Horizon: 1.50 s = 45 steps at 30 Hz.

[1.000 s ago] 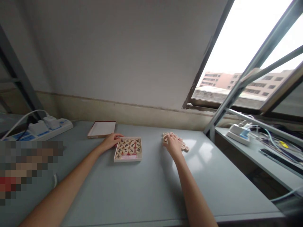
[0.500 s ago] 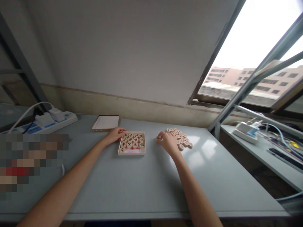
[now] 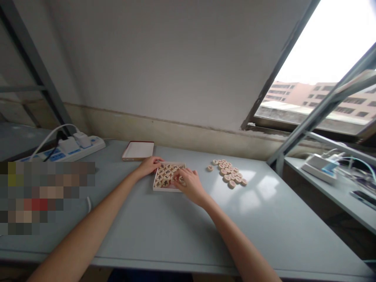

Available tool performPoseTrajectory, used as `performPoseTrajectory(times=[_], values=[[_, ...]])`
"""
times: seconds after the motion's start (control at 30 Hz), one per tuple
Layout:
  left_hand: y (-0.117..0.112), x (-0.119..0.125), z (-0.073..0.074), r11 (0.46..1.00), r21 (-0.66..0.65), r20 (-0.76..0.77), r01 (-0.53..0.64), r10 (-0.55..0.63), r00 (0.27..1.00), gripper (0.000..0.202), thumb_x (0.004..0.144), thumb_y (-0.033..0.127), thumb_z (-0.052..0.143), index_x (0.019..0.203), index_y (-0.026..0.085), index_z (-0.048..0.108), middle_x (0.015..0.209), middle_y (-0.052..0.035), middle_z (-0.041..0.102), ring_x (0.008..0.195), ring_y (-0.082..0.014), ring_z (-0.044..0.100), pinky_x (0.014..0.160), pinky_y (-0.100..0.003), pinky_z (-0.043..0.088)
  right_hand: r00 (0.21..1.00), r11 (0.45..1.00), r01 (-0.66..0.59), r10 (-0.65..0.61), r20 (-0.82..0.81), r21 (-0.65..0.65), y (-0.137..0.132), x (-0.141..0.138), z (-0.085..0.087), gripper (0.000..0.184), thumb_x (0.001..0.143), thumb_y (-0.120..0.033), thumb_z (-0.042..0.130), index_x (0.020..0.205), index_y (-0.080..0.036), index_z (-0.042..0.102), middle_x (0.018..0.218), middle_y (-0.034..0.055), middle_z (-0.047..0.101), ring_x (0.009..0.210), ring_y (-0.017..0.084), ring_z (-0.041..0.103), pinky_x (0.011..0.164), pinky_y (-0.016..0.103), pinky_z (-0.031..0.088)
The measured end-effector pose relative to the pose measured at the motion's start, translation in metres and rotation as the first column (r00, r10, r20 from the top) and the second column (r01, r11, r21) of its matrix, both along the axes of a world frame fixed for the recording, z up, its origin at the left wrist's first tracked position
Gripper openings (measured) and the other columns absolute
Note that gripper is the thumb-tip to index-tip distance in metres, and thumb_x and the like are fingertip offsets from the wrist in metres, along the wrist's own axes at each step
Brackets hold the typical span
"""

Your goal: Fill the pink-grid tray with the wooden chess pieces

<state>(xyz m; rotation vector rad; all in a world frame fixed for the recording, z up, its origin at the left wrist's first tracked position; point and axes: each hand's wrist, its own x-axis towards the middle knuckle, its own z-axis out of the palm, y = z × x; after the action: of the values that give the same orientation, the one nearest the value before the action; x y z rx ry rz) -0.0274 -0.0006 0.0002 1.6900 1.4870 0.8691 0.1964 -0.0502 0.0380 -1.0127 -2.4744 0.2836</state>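
Observation:
A shallow white box (image 3: 168, 189) holds rows of round Chinese chess pieces (image 3: 167, 172) with black characters facing up. My left hand (image 3: 149, 166) grips the box at its far left corner, fingers bent over the rim. Over the box's near right part is my right hand (image 3: 189, 183), its thumb and fingertips pinched at a Chinese chess piece (image 3: 165, 183) in the nearest row. That hand covers part of the box's right side. To the right, a loose group of more pieces (image 3: 230, 172) lies on the table, with one single piece (image 3: 210, 168) a little apart.
The box lid (image 3: 138, 150) lies inside up behind my left hand. A power strip (image 3: 95, 145) with plugs and cables sits at the far left. A bed-frame post (image 3: 279, 160) rises at the table's right back corner, beside another shelf with a power strip (image 3: 319, 167).
My right hand has moved left from beside the loose pieces to the box, carrying a piece. The nearest row shows one more piece. My left hand stays at the box; the view has shifted slightly.

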Motion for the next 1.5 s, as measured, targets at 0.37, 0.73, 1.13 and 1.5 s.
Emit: performPoseTrajectory(times=[0.37,0.73,1.13,1.5], values=[[0.000,0.001,0.002,1.000,0.004,0.002,0.005,-0.005,1.000,0.032,0.069,0.027,0.048,0.093,0.009,0.059,0.051,0.0017,0.053,0.038,-0.0055,0.039,0.038,-0.016,0.027,0.995,0.984,-0.067,0.053,0.085,0.165,-0.010,-0.008,0.002,0.021,0.083,-0.034,0.046,0.103,-0.033,0.054,0.099,0.0010,0.053,0.093,0.017,0.041,0.074,0.029,0.025],[-0.003,0.003,0.004,1.000,-0.007,0.009,0.005,-0.005,1.000,0.034,0.070,0.027,0.046,0.095,0.008,0.058,0.058,-0.0012,0.057,0.043,-0.0070,0.044,0.040,-0.017,0.029,0.996,0.986,-0.058,0.047,0.076,0.155,-0.007,-0.003,-0.001,0.021,0.084,-0.033,0.044,0.102,-0.035,0.055,0.108,0.0004,0.049,0.099,0.019,0.038,0.081,0.034,0.025],[-0.002,0.002,0.003,1.000,0.003,0.016,-0.010,0.010,1.000,0.031,0.070,0.027,0.050,0.093,0.009,0.060,0.059,-0.0016,0.059,0.047,-0.0079,0.048,0.043,-0.016,0.030,0.997,0.984,-0.025,0.011,0.078,0.178,-0.010,-0.001,0.005,0.015,0.082,-0.033,0.045,0.081,-0.024,0.057,0.105,0.0027,0.047,0.102,0.019,0.036,0.092,0.041,0.019],[-0.003,0.003,0.004,0.999,0.010,0.047,-0.033,0.033,0.998,0.030,0.068,0.026,0.053,0.091,0.009,0.061,0.061,-0.0023,0.061,0.053,-0.0107,0.052,0.048,-0.018,0.036,0.995,0.978,-0.060,0.043,0.086,0.202,-0.012,-0.004,0.005,0.020,0.084,-0.033,0.044,0.099,-0.034,0.056,0.114,0.0009,0.045,0.108,0.020,0.033,0.097,0.045,0.011]])
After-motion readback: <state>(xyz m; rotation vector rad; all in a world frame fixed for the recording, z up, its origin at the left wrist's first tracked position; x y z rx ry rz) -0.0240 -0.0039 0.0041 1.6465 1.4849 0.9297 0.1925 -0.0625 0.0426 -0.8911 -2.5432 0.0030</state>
